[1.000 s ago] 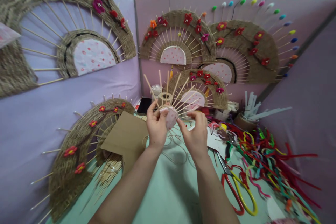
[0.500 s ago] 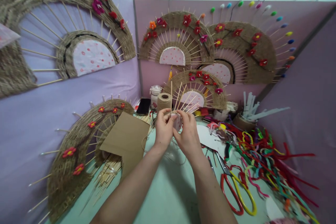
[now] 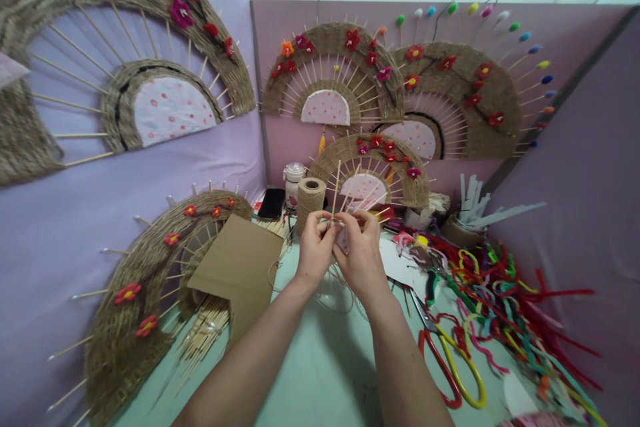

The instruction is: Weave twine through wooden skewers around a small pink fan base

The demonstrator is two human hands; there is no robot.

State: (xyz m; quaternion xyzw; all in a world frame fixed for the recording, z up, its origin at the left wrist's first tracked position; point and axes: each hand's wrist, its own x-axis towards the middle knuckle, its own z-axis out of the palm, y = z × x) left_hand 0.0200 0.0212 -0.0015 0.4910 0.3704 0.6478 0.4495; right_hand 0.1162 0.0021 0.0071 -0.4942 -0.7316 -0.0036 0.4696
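Both hands meet at the middle of the view around a small fan frame (image 3: 343, 240), a pink-patterned base with thin wooden sticks (image 3: 337, 188) fanning upward and to the right. My left hand (image 3: 316, 247) pinches its left side, thumb and fingers close together near the sticks' lower ends. On the right side, my right hand (image 3: 361, 247) grips the same base with thumb and bent fingers. Most of the base is hidden behind the fingers. A loop of thin twine (image 3: 340, 290) hangs below the hands. Just behind stands a spool of jute twine (image 3: 311, 199).
Brown cardboard (image 3: 245, 260) and a bundle of sticks (image 3: 205, 327) lie left. Scissors (image 3: 450, 360) with red and yellow handles and tangled pipe cleaners (image 3: 500, 300) lie right. Finished twine fans (image 3: 350, 67) lean on the back panel. A phone (image 3: 271, 203) lies beside a white jar (image 3: 294, 183).
The fan frame has turned slightly clockwise in my hands, its sticks now leaning more to the right. Both hands keep hold, and the whole view has shifted a little.
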